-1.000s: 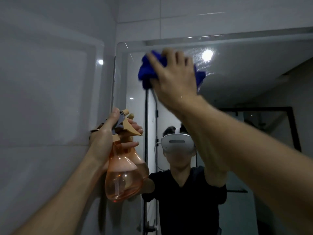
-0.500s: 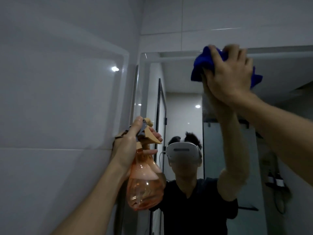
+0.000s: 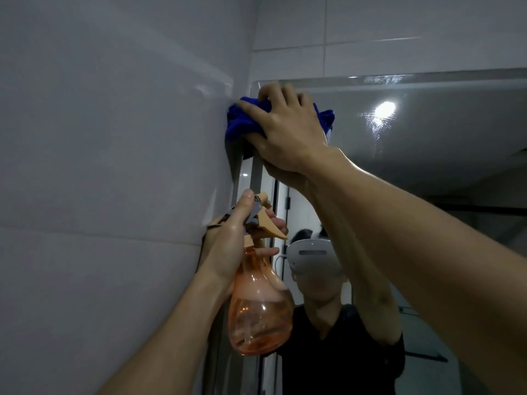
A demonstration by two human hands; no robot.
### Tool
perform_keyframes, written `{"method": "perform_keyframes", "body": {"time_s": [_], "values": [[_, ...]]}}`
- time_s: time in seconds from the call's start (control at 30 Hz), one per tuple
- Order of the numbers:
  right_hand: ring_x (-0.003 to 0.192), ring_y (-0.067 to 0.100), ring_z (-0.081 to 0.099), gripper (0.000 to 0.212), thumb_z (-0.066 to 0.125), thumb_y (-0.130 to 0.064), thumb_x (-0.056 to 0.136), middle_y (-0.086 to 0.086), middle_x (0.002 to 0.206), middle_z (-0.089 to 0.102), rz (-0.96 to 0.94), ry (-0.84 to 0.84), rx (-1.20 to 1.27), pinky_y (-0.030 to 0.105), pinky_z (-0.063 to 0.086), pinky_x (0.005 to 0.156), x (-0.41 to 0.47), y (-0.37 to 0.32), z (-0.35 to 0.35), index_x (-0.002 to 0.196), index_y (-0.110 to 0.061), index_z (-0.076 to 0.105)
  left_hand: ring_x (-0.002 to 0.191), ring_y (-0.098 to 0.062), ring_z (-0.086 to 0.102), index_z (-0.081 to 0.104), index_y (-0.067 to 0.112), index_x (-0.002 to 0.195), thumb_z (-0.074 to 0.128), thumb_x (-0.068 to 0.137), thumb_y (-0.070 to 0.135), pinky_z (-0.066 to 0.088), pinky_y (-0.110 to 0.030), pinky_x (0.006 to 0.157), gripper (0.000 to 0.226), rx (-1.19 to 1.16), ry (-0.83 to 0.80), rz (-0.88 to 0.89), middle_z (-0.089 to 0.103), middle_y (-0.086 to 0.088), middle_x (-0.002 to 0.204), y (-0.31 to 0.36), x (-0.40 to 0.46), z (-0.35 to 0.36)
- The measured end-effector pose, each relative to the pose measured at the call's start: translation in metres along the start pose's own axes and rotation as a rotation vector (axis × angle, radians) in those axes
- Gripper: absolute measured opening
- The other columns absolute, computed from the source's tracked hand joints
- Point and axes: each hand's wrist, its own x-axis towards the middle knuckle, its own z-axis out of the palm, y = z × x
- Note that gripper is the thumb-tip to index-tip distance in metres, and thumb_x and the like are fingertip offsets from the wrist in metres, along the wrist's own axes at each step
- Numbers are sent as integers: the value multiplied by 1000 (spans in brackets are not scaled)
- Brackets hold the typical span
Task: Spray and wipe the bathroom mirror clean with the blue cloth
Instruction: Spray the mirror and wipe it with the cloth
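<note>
item: right hand [image 3: 288, 129], raised to the upper left corner of the mirror [image 3: 427, 132], fingers spread and bent over a bunched blue cloth [image 3: 239, 124], pressing it against the glass where the mirror meets the side wall; cloth shows at both sides of the hand, its left part touching the tiled side wall [image 3: 99, 166]. item: left hand [image 3: 228, 246], lower and just in front of the mirror's left edge, wrapped round the neck of a translucent orange spray bottle [image 3: 259, 315], thumb up along the back of the spray head, fingertips curled across the front at and under the trigger; whether the trigger is squeezed cannot be told. bottle upright, partly filled with liquid, nozzle facing right. item: mirror, top edge under white wall tiles [image 3: 370, 32], a bright ceiling light reflected in the right part with streaky marks round it; reflection of the person in a dark shirt and a white headset [image 3: 312, 256] in the lower middle
</note>
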Motion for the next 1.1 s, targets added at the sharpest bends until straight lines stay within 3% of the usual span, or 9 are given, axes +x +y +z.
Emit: {"method": "perform_keyframes", "body": {"time_s": [0.17,0.27,0.33,0.43,0.57,0.7,0.83,0.97,1.1], "values": [[120,28,42,59,44,-57,94,8,137,45,-169,-28,15,41,32,99,-50,2,-9,148,-34,37,100,-32,72,64,4,117,51,93,55,60,-50,81,58,-60,23,-13,75,-18,100,3,-3,2],[117,25,44,58,47,-56,95,6,134,48,-199,-27,-4,40,35,95,-84,12,-17,147,-34,41,104,-36,70,66,2,115,53,91,55,54,-54,89,59,-92,19,-29,73,-24,104,4,-5,5],[115,25,44,58,50,-54,95,6,133,48,-177,-31,-31,40,36,95,-102,28,-25,148,-33,40,105,-37,69,67,3,112,51,93,55,55,-52,87,58,-98,13,-35,74,-23,102,6,-7,8],[112,28,46,59,50,-52,95,8,132,48,-56,-31,-89,44,38,93,-130,59,-40,149,-31,38,100,-35,72,68,3,111,51,94,55,62,-41,67,57,-95,44,-29,74,-21,103,9,-9,13],[112,32,46,61,48,-52,96,11,132,47,118,-57,-156,45,38,91,-171,104,-61,150,-26,38,103,-36,71,68,1,106,52,92,56,59,-55,77,59,-155,55,-79,73,-23,108,16,-26,30],[114,32,44,63,43,-53,96,13,134,45,267,-79,-180,45,38,93,-211,151,-81,152,-26,33,83,-27,76,66,1,102,52,93,49,62,-38,56,51,-149,-3,-76,77,-16,93,22,-51,69],[114,33,44,63,39,-52,95,13,135,43,434,-66,-188,47,38,93,-257,195,-100,153,-27,31,83,-28,76,67,4,98,52,95,46,62,-46,66,45,-116,-75,-62,77,-14,87,23,-70,131],[113,32,43,65,40,-50,93,13,135,43,523,-61,-177,47,39,93,-303,243,-121,153,-26,31,92,-35,74,69,12,100,53,93,49,60,-54,70,41,-144,-128,-98,76,-17,95,17,-87,199],[112,32,42,70,35,-52,89,13,135,42,636,-75,-197,46,37,93,-348,292,-141,153,-25,29,94,-39,72,69,5,101,54,94,43,58,-60,74,41,-126,-220,-187,75,-18,100,0,-105,267]]}}
